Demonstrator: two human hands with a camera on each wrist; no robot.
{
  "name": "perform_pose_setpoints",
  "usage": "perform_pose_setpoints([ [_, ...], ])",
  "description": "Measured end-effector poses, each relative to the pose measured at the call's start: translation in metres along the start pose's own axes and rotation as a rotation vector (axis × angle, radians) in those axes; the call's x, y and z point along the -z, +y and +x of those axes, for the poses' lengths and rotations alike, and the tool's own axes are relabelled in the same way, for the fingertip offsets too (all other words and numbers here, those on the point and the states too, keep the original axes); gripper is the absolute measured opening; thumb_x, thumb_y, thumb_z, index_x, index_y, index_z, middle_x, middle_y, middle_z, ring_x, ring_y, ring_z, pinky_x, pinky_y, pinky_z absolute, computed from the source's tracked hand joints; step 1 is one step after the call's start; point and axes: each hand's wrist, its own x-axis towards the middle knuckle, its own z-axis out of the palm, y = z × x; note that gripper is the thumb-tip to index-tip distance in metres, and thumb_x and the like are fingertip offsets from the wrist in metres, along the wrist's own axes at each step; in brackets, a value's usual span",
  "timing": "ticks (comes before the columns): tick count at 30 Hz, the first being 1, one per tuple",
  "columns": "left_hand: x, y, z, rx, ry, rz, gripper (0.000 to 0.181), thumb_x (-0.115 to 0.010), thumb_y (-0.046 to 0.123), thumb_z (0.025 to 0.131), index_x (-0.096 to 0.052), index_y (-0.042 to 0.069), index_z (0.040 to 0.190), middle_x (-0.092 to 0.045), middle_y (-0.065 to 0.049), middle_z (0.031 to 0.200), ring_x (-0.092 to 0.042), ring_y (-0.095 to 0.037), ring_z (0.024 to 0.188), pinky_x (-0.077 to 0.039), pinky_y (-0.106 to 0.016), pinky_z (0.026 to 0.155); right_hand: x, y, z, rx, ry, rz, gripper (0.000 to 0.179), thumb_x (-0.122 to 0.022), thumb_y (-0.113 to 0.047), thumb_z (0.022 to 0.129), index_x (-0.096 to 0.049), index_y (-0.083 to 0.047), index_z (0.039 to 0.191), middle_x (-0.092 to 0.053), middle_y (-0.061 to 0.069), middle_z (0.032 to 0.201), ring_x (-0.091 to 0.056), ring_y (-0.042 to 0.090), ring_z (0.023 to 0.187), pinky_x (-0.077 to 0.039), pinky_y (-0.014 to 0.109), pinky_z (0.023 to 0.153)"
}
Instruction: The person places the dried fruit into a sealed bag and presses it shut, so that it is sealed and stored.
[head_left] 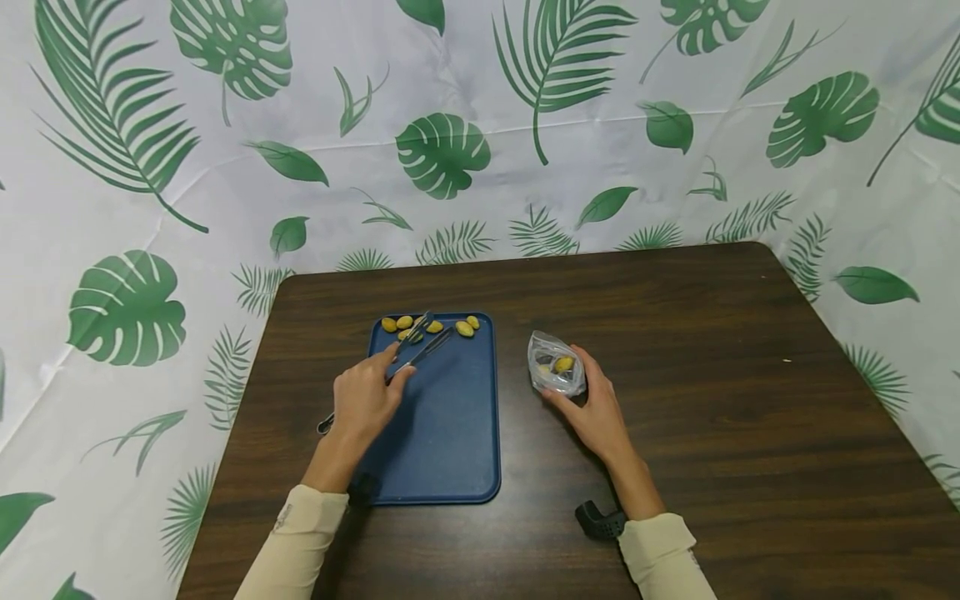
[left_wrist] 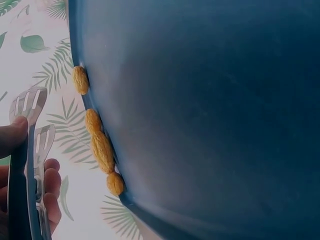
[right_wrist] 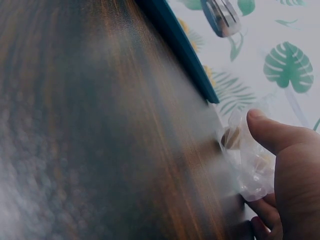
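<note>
My left hand (head_left: 366, 398) holds metal tongs (head_left: 437, 339), thumb on one arm and fingers on the other; their slotted tips are apart, with nothing visible between them in the left wrist view. Below them lies a blue tray (head_left: 442, 433). Several small, oval, wrinkled yellow-brown pieces (head_left: 464, 329), nut- or fruit-like, line its far edge; the tongs partly cover some. To the right of the tray, my right hand (head_left: 602, 421) grips a clear plastic bag (head_left: 537, 348) between thumb and fingers. The bag's mouth is open and a yellow piece (head_left: 563, 364) shows inside.
The tray rests on the left part of a dark wooden table (head_left: 712, 375). Behind the table hangs a white cloth (head_left: 525, 158) printed with green leaves. A black wrist strap (head_left: 598, 521) sits by the right wrist.
</note>
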Motion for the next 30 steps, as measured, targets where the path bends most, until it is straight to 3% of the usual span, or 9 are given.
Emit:
perform_pose_setpoints([
  [7, -0.001, -0.004, 0.002, 0.029, -0.014, 0.005, 0.05, -0.083, 0.029, 0.089, -0.072, -0.001, 0.128, -0.079, -0.018, 0.106, -0.076, -0.037, 0.079, -0.057, -0.054, 0.062, 0.001, -0.001, -0.001, -0.011, -0.005, -0.003, 0.086, -0.082, -0.038, 0.089, -0.037, -0.019, 0.159, -0.052, 0.016, 0.153, -0.048, 0.042, 0.138, -0.034, 0.065, 0.113],
  [30, -0.002, -0.022, 0.007, 0.049, -0.049, 0.05, 0.051, -0.081, 0.029, 0.09, -0.07, -0.001, 0.13, -0.079, -0.018, 0.106, -0.074, -0.037, 0.073, -0.056, -0.052, 0.058, 0.001, -0.003, -0.001, -0.023, -0.014, -0.009, 0.086, -0.081, -0.038, 0.09, -0.036, -0.019, 0.16, -0.049, 0.015, 0.156, -0.046, 0.043, 0.14, -0.034, 0.066, 0.112],
])
